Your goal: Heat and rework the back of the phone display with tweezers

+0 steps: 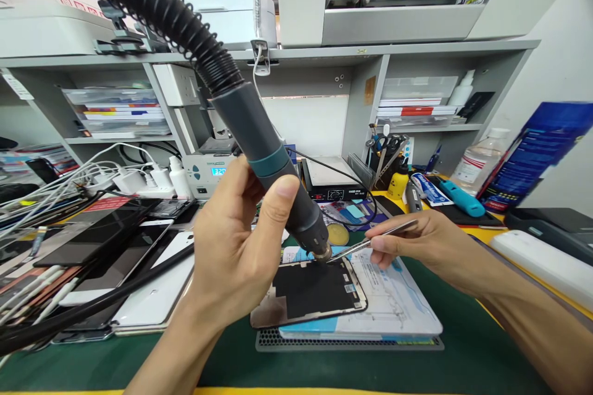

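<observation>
My left hand [241, 234] is wrapped round the grey handle of a hot air gun [259, 136], its nozzle pointing down at the top edge of a phone screen [315, 296]. Between the fingers of my right hand [407, 241] are metal tweezers [370, 242], their tips close to the nozzle at that same edge; whether they touch the screen I cannot tell. The dark screen lies with its back side up, a pale border round it. Under it is a white and blue box or booklet [398, 315] on a perforated grey mat [273, 340].
Several phones [152, 284] and white cables [106, 166] lie at the left. Behind stands a station with a lit display [217, 171]. A tool holder [389, 154], a yellow bottle [397, 185] and a clear bottle [479, 160] are at the right. A black hose [185, 24] hangs overhead.
</observation>
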Available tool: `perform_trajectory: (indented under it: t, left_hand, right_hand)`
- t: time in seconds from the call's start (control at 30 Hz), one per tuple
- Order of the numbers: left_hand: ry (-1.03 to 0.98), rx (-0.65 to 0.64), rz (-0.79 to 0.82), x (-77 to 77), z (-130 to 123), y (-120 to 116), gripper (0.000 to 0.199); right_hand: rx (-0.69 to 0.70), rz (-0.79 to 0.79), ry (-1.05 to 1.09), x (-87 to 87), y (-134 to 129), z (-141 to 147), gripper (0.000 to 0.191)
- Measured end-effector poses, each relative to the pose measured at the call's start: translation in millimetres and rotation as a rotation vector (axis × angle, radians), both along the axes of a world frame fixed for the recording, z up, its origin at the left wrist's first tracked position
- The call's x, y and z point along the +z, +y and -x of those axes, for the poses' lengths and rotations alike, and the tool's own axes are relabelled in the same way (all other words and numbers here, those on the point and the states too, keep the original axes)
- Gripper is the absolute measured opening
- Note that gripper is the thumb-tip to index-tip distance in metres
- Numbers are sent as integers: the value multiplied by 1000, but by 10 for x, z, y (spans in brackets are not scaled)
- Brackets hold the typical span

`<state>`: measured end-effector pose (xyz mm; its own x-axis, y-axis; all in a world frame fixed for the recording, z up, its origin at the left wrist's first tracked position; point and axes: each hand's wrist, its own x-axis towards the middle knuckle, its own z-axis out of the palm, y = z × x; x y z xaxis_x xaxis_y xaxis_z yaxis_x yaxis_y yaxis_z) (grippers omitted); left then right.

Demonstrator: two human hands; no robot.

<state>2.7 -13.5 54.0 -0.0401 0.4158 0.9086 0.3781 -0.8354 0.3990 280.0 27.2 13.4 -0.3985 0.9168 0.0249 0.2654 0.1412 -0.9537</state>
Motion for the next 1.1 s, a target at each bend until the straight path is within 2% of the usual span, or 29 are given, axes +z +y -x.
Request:
perform_trajectory:
  t: [0.33,0.6,0.8,0.97,1.1]
  left_hand:
    - [-1,11,27,-33,29,-14,8]
    - [48,86,68,-53,9,-17,12]
    - [48,59,87,-72,-7,-11,12]
    - [87,121,73,-61,-27,-11,12]
    - [87,110,80,-69,-25,-14,13]
  right_hand:
    - [9,-6,6,5,-2,-33,22]
    - [-20,11,7,58,-31,-5,30]
    - [-50,18,2,134,-87,41,30]
    - [-63,13,-10,143,-99,55,32]
    - [-65,15,-5,138,-103,66,34]
